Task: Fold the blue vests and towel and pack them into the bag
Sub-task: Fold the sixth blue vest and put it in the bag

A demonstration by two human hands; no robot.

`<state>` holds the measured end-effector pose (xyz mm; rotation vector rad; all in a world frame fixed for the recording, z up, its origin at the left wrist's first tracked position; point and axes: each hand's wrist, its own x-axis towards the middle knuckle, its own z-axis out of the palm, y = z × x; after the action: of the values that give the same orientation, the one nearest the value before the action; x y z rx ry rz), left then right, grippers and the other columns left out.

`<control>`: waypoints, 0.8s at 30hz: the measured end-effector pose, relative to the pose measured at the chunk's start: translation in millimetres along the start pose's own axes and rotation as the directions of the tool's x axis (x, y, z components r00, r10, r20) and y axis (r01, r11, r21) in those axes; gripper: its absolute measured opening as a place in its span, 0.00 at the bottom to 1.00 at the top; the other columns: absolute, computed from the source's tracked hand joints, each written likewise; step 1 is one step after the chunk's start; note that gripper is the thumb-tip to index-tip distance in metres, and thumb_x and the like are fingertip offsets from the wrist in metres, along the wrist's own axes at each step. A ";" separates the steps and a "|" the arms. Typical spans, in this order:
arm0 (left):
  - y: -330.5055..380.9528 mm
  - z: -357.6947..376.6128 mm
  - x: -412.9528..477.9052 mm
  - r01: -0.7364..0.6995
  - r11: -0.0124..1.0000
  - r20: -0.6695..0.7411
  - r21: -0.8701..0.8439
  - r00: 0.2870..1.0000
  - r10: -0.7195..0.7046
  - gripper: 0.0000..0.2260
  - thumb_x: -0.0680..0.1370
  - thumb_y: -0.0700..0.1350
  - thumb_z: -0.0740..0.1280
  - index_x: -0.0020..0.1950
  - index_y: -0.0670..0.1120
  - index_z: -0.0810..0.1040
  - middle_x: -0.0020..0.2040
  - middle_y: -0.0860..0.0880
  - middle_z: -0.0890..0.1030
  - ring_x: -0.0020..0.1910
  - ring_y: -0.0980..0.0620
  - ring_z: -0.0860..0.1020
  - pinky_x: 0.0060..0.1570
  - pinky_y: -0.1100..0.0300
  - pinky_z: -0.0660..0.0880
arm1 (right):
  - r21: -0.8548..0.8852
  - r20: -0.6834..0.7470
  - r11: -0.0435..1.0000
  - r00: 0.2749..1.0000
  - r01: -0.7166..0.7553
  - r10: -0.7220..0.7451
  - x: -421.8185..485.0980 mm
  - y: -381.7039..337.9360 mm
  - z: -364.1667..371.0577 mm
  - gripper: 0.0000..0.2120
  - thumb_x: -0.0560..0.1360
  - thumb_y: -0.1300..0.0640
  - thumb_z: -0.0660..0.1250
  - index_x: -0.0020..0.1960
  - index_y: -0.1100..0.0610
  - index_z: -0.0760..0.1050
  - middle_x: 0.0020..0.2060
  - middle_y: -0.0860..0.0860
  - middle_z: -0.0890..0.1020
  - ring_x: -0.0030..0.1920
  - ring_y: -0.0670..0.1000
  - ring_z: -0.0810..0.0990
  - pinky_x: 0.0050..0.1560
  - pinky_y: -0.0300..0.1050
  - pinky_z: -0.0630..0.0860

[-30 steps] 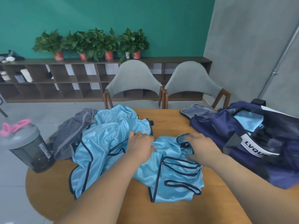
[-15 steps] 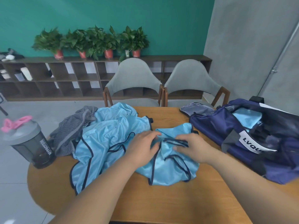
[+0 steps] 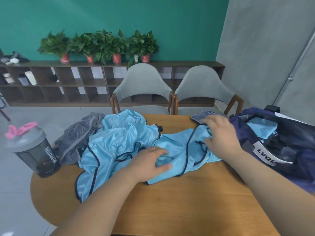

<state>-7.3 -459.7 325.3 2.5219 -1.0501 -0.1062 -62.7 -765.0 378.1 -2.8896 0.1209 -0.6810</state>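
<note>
- My left hand [image 3: 150,160] presses down on the near end of a blue vest [image 3: 180,150]. The fingers are fairly straight and the thumb is apart, with a pucker of cloth between them.
- My right hand [image 3: 221,137] lies on the vest's far end, just beside the bag [image 3: 281,150]. It is blurred with the fingers spread, and I cannot tell whether it grips the dark trim.
- The vest lies crumpled across the middle of the wooden table [image 3: 179,201], not yet folded.
- To fold it well, I would anchor with the left hand, draw the right hand away to take out the slack, then line up the trimmed edges.
- The cloth looks thin and slippery, so each fold probably needs smoothing flat or it may slide open.
- To the left, touching the vest, is a heap of more blue vests [image 3: 115,142], with the grey striped towel [image 3: 76,138] at its far left.
- The bag gapes open on the right, with a folded blue piece [image 3: 260,126] inside.
</note>
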 end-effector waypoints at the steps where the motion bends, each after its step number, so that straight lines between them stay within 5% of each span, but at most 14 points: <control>1: -1.5 2.2 -1.6 -0.022 0.999 0.080 0.038 0.997 0.019 0.35 0.75 0.75 0.64 0.79 0.60 0.67 0.73 0.60 0.70 0.73 0.58 0.67 0.72 0.54 0.68 | 0.067 0.072 0.990 0.989 0.121 -0.126 -5.8 -3.8 5.5 0.28 0.70 0.54 0.73 0.71 0.47 0.75 0.68 0.47 0.76 0.69 0.54 0.73 0.70 0.57 0.72; 4: -7.8 9.7 -0.3 -0.068 0.982 0.189 0.176 0.981 0.034 0.40 0.74 0.73 0.68 0.82 0.57 0.64 0.76 0.58 0.66 0.75 0.56 0.62 0.74 0.53 0.66 | 0.226 0.500 0.954 0.817 0.197 -0.287 -24.5 -18.7 24.6 0.36 0.70 0.30 0.70 0.74 0.41 0.71 0.70 0.39 0.72 0.70 0.43 0.68 0.73 0.45 0.67; 6: -10.3 10.1 2.1 -0.048 0.974 0.120 0.222 0.992 0.021 0.29 0.80 0.65 0.68 0.77 0.55 0.70 0.72 0.56 0.71 0.72 0.54 0.68 0.69 0.52 0.71 | 0.125 0.632 0.967 0.734 0.222 -0.250 -32.6 -20.7 41.6 0.39 0.68 0.27 0.68 0.76 0.40 0.68 0.68 0.39 0.70 0.68 0.42 0.67 0.70 0.44 0.69; 9: -10.4 3.6 3.9 0.042 0.962 -0.042 0.269 0.999 -0.032 0.11 0.84 0.55 0.65 0.64 0.53 0.79 0.53 0.53 0.81 0.54 0.49 0.79 0.53 0.50 0.78 | 0.067 0.466 0.979 0.862 0.191 -0.200 -30.9 -19.8 48.3 0.14 0.77 0.45 0.70 0.62 0.44 0.78 0.55 0.42 0.78 0.60 0.48 0.77 0.55 0.47 0.75; 12: -8.3 -14.2 7.4 0.164 0.981 -0.169 -0.102 0.969 -0.180 0.08 0.81 0.58 0.70 0.55 0.55 0.81 0.40 0.53 0.81 0.37 0.54 0.78 0.39 0.55 0.75 | 0.204 0.245 0.979 0.967 0.021 -0.072 -21.3 -17.8 37.3 0.04 0.79 0.52 0.70 0.52 0.45 0.78 0.44 0.42 0.81 0.47 0.49 0.80 0.45 0.47 0.76; 16: 12.7 -65.6 18.8 0.209 0.725 -0.065 -0.656 0.942 -0.330 0.18 0.76 0.70 0.69 0.51 0.57 0.85 0.55 0.59 0.83 0.56 0.59 0.80 0.57 0.58 0.73 | 0.553 0.095 0.831 0.995 -0.062 0.011 -3.3 -16.6 14.6 0.02 0.81 0.54 0.70 0.51 0.46 0.78 0.45 0.43 0.84 0.48 0.44 0.81 0.50 0.38 0.76; 19: 20.9 -99.2 27.7 0.249 0.499 0.035 -0.830 0.916 -0.399 0.13 0.80 0.66 0.67 0.54 0.59 0.83 0.53 0.61 0.81 0.52 0.61 0.78 0.53 0.59 0.74 | 0.673 0.041 0.737 0.997 -0.071 0.058 11.7 -15.1 1.7 0.02 0.82 0.51 0.70 0.52 0.49 0.80 0.48 0.44 0.85 0.52 0.46 0.82 0.56 0.43 0.76; 21: 15.1 -105.0 33.5 0.290 0.494 0.035 -0.820 0.887 -0.461 0.18 0.82 0.65 0.64 0.60 0.54 0.83 0.60 0.58 0.80 0.56 0.57 0.79 0.56 0.56 0.76 | 0.638 0.058 0.761 0.992 -0.120 0.108 17.5 -11.2 0.2 0.02 0.81 0.50 0.71 0.53 0.47 0.81 0.50 0.42 0.85 0.53 0.44 0.82 0.57 0.42 0.75; 24: -1.2 -89.3 35.5 0.366 0.617 -0.002 -0.697 0.859 -0.512 0.26 0.84 0.66 0.59 0.74 0.50 0.75 0.70 0.56 0.73 0.70 0.51 0.72 0.72 0.50 0.67 | 0.281 0.263 0.946 0.961 -0.161 0.086 19.2 -0.3 8.2 0.10 0.77 0.47 0.74 0.56 0.47 0.80 0.50 0.45 0.83 0.51 0.49 0.81 0.53 0.48 0.77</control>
<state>38.6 -453.6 409.5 1.9761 -0.1904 -0.3069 -41.9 -765.7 379.3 -2.6172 0.1513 -0.2817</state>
